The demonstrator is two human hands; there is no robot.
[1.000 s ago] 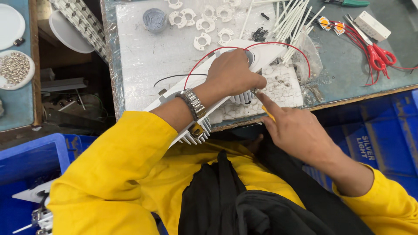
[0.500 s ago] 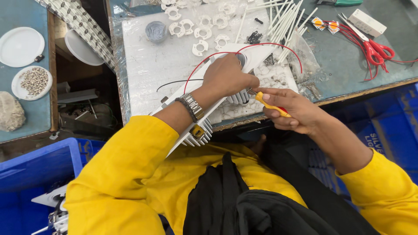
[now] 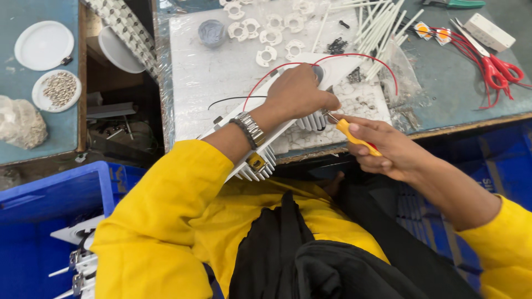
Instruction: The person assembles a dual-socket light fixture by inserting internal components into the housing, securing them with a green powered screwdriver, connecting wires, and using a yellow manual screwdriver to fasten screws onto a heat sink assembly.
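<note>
While left hand (image 3: 299, 91) grips finned fixture (image 3: 260, 160), right hand (image 3: 388, 149) (fingers closed) holds screwdriver (image 3: 354, 137)

white finned fixture (image 3: 260, 158), tilted; yellow-handled screwdriver (image 3: 354, 138)

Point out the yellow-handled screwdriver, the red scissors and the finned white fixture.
yellow-handled screwdriver (image 3: 354, 136): head view, on the yellow handle.
red scissors (image 3: 495, 71): head view, on the red handle loops.
finned white fixture (image 3: 256, 164): head view, on the fins below the wrist.
</note>
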